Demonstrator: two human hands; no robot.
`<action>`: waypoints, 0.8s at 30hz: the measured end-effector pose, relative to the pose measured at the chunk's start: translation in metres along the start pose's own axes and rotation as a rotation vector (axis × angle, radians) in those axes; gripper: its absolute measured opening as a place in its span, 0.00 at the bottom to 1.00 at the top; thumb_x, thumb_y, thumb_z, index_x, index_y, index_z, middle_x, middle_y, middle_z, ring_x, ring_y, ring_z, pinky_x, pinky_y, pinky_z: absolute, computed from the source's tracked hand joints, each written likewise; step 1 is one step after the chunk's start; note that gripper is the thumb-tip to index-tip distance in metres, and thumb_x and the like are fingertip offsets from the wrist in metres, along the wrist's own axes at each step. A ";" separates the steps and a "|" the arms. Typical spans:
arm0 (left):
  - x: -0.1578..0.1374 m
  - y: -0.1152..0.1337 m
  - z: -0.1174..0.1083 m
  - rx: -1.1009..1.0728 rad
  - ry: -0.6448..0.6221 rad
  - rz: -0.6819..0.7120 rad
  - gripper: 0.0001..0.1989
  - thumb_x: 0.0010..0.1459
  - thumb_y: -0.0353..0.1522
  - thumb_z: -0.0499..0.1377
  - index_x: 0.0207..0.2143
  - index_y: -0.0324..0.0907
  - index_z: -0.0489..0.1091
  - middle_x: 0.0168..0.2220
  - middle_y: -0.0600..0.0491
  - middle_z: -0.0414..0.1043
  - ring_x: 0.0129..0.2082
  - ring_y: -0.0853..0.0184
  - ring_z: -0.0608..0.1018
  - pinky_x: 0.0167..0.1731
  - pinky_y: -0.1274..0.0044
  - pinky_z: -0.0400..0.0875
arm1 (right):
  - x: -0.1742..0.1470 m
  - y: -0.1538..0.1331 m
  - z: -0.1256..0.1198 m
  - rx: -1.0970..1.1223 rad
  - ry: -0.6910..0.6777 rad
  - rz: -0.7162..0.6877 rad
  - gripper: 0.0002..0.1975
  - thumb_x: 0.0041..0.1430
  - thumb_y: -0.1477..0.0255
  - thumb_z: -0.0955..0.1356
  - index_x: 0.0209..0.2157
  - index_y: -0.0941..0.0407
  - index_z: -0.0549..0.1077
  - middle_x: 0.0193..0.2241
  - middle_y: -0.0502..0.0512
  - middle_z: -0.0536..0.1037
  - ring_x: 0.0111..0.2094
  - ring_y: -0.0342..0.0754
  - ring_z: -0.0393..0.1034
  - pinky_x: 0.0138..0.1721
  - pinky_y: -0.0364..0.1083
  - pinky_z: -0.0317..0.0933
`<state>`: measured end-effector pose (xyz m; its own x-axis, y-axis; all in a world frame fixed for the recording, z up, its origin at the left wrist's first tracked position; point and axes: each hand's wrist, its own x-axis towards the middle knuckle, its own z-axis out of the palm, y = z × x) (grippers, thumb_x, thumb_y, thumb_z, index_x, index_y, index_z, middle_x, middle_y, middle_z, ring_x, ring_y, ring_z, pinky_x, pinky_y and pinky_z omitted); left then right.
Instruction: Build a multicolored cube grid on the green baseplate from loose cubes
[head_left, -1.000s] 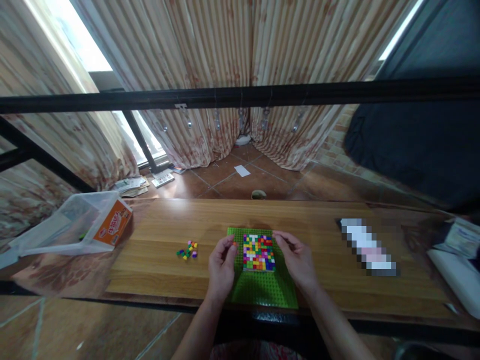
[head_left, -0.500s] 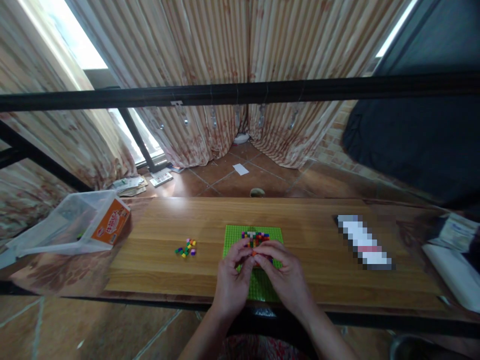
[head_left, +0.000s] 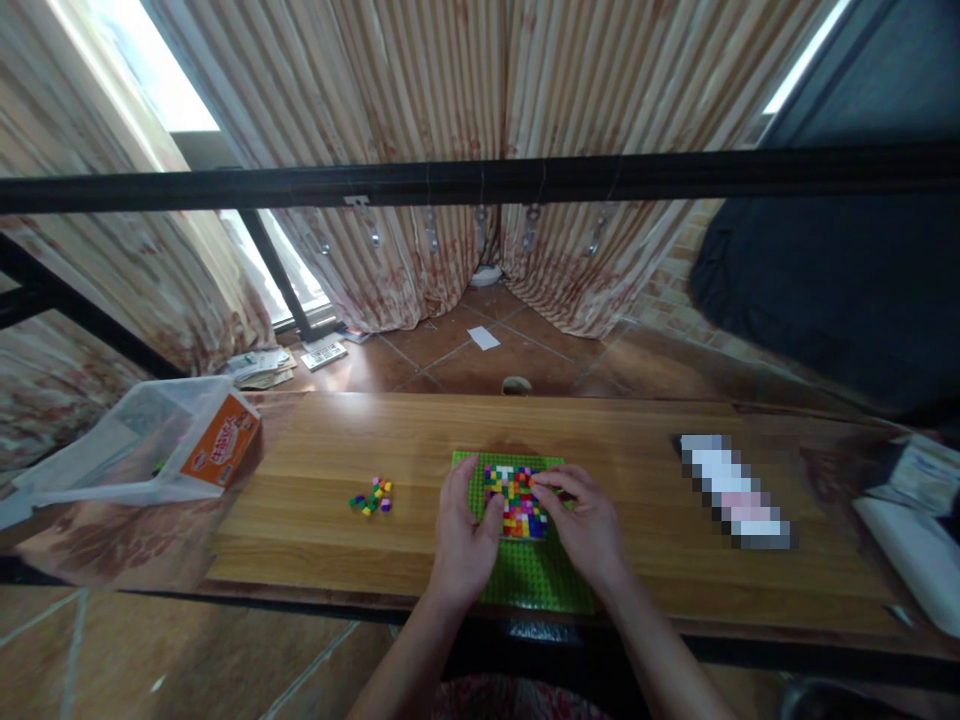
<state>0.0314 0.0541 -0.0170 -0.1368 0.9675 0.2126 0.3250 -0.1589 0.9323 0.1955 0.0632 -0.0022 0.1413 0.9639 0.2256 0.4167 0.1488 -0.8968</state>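
- Head view, center: a green studded baseplate (head_left: 525,580) lies flat on the wood-grain counter (head_left: 300,540), near its front edge.
- Head view, brick panel: a square panel of multicolored bricks (head_left: 519,512) sits on the baseplate, between the two hands; part of its left side is covered.
- Head view, left hand (head_left: 466,530): positioned at the left side of the panel. The grip is wide, with the thumb at the panel and the fingers apart from it, extended over the baseplate.
- Head view, right hand (head_left: 589,525): positioned at the right side of the panel. The grip is narrow, thumb and index fingertips close together at the upper right part of the panel; whether a brick is held between them cannot be told.
- Head view, left of the hands: a loose cluster of small bricks (head_left: 373,502) rests on the counter, well apart from the baseplate.
- Head view, far left: a clear plastic box (head_left: 169,420) bearing an orange label (head_left: 223,442) lies beside the wood-grain surface.
- Head view, right: a pixelated object (head_left: 735,490) lies on the counter.
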 end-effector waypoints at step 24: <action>-0.012 -0.005 0.020 -0.136 -0.055 -0.073 0.29 0.59 0.34 0.55 0.62 0.41 0.54 0.60 0.42 0.59 0.58 0.58 0.65 0.58 0.65 0.58 | 0.017 0.009 0.013 0.468 -0.053 0.400 0.18 0.38 0.62 0.76 0.31 0.56 0.77 0.28 0.52 0.78 0.30 0.47 0.71 0.34 0.47 0.66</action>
<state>0.0499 0.0468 -0.0297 -0.1024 0.9862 0.1302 0.1859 -0.1096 0.9764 0.1899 0.0839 -0.0112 0.1556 0.9729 -0.1713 -0.0995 -0.1571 -0.9826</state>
